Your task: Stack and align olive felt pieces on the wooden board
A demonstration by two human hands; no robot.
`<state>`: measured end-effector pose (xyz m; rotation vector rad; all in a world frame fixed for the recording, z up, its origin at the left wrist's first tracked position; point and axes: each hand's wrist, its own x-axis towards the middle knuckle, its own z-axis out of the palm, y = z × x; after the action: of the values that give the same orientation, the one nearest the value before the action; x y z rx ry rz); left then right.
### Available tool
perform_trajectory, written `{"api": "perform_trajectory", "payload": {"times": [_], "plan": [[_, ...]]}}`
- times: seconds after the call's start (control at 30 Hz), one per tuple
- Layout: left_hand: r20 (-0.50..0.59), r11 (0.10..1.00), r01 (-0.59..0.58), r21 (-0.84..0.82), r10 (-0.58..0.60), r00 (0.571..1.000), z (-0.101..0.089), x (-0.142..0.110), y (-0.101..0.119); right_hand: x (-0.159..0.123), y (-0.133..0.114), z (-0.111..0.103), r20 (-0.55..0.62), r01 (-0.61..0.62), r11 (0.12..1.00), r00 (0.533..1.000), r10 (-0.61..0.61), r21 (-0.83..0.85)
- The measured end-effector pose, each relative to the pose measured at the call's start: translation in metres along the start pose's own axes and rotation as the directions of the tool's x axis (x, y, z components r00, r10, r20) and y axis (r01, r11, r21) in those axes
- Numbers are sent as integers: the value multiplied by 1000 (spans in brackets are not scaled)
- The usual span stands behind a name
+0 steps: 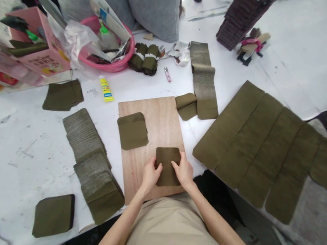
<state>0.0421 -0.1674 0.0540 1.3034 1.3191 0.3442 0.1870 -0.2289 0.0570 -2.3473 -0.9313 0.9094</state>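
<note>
Between my two hands is an olive-green fabric piece [168, 167] with rounded corners, over the near part of a wooden board [163, 118]. My left hand [152, 173] grips its left edge, thumb on top and fingers mostly hidden beneath. On the opposite edge, my right hand [184, 171] pinches it the same way. Farther up the board, at the left, lies a second olive fabric piece [133, 131] with a band along its top. To the board's left runs an overlapping row of olive pieces [90, 164], some showing a greyish side.
A neat fabric stack [53, 216] sits front left, more pieces [61, 95] behind. A yellow tube [106, 89], pink basket [122, 64] and small snips [167, 74] lie beyond the board. Large olive panels [259, 152] cover the right; a dark stack [245, 8] stands back right.
</note>
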Motion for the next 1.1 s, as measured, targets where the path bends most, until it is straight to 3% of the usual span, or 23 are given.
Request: {"api": "perform_trajectory", "payload": {"times": [0.07, 0.13, 0.27, 0.4, 0.57, 0.93, 1.1], "plan": [[-14, 958, -10, 287, 14, 1000, -4, -3, 2, -2, -1, -1, -39, 52, 990, 998, -58, -132], [-7, 852, 6, 523, -2, 1000, -7, -6, 6, -3, 0, 0, -87, 92, 977, 990, -110, -193], [-8, 705, -15, 709, 28, 1000, -9, -9, 11, -1, 4, -2, -158, 142, 964, 971, -180, -225], [64, 669, -159, 726, 164, 984, -12, -8, 13, 5, 5, -10, -162, 189, 946, 958, -237, -264], [156, 628, -302, 717, 278, 948, -16, -3, 15, 16, -2, -21, -45, 229, 923, 966, -255, -308], [166, 622, -308, 720, 276, 947, -16, 5, 11, 24, -8, -22, 4, 294, 899, 951, -310, -326], [166, 652, -300, 696, 260, 951, -17, 5, 13, 13, -7, -22, -5, 408, 844, 899, -437, -349]]}}
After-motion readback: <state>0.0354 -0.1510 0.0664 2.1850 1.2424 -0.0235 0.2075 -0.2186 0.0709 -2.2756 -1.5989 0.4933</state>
